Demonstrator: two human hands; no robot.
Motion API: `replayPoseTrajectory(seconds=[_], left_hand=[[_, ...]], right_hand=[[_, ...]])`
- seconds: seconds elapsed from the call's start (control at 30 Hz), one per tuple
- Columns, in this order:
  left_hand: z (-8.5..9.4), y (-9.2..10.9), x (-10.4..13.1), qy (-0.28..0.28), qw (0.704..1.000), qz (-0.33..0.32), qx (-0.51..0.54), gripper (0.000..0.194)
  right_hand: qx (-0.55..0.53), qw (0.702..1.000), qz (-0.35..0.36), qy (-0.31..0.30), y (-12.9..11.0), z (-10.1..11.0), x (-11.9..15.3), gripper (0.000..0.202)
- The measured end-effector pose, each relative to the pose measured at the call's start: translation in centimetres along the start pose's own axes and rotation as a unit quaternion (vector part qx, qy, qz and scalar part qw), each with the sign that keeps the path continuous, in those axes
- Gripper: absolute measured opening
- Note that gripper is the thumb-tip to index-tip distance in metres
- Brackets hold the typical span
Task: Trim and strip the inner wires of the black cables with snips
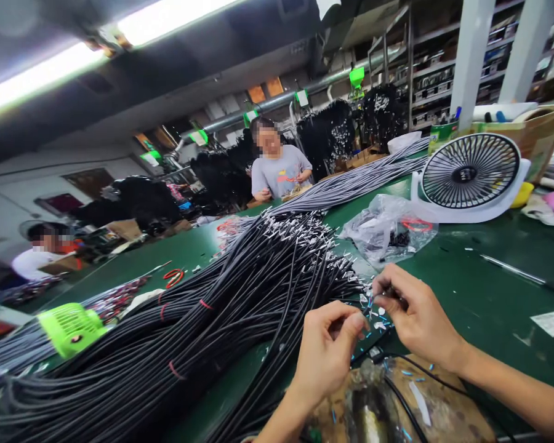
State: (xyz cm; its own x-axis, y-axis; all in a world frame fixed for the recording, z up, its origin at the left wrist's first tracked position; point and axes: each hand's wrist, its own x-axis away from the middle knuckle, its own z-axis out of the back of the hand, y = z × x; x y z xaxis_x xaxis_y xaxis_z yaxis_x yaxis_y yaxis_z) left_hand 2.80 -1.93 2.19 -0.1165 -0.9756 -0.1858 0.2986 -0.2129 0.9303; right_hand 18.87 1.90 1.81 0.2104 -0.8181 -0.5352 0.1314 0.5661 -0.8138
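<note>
My left hand (pixel 331 347) is closed in a pinch beside the cut ends of the black cables (pixel 240 295). Just to its right, my right hand (pixel 418 314) also pinches, its fingertips close to the left ones. Thin coloured wire shows between the two hands, but what each one grips is too small and hidden to make out. The black cables lie in a thick bundle to the left, their white-tipped ends (pixel 300 237) fanned toward my hands. Blue and white scraps (pixel 379 321) are strewn below the fingers. A metallic cylinder (pixel 372 409) stands on a worn board (pixel 436 400) under my wrists.
Beyond my right hand are a plastic bag (pixel 381 227) and a white fan (pixel 471 172). A green fan (pixel 71 329) rests on cables at left, near red-handled scissors (pixel 173 278). Grey cables (pixel 351 187) cross the green table (pixel 484 295). A co-worker (pixel 279 169) sits opposite.
</note>
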Motion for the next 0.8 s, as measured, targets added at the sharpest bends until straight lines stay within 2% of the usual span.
replayPoseTrajectory(seconds=[0.07, 0.13, 0.2, 0.27, 0.33, 0.47, 0.6, 0.7, 0.8], left_hand=[[0.4, -0.4, -0.4, 0.047, 0.999, 0.003, 0.013, 0.028], [1.0, -0.9, -0.8, 0.098, 0.995, 0.009, 0.033, 0.027], [1.3, -1.1, -1.2, 0.091, 0.993, 0.029, 0.070, 0.029], [1.2, -1.0, -1.4, 0.051, 0.992, 0.051, 0.106, 0.030], [0.9, -0.6, -1.2, 0.028, 0.990, 0.061, 0.125, 0.031], [0.2, 0.1, -0.6, 0.038, 0.993, 0.057, 0.098, 0.030], [0.1, 0.0, -0.2, 0.040, 0.995, 0.061, 0.067, 0.025], [0.2, -0.3, -0.1, 0.065, 0.997, 0.018, 0.027, 0.017], [0.2, -0.4, 0.1, 0.098, 0.993, -0.048, -0.035, 0.008]], right_hand=[[-0.081, 0.994, -0.077, -0.008, -0.1, 0.2, 0.1, 0.016], [-0.138, 0.982, -0.114, -0.056, -0.1, 0.5, 0.1, 0.020], [-0.084, 0.992, -0.068, -0.060, -0.2, 1.0, 0.2, 0.015], [0.012, 0.999, -0.012, -0.035, -0.3, 1.2, 0.2, 0.008], [0.071, 0.997, 0.012, -0.024, -0.3, 1.2, 0.2, 0.009], [0.077, 0.996, 0.032, -0.025, -0.2, 0.7, 0.4, 0.009], [0.073, 0.995, 0.059, -0.033, -0.4, 0.4, 0.8, 0.009], [0.082, 0.993, 0.084, -0.028, -0.4, 0.3, 1.0, 0.008], [0.081, 0.993, 0.080, -0.026, -0.5, 0.2, 1.1, 0.007]])
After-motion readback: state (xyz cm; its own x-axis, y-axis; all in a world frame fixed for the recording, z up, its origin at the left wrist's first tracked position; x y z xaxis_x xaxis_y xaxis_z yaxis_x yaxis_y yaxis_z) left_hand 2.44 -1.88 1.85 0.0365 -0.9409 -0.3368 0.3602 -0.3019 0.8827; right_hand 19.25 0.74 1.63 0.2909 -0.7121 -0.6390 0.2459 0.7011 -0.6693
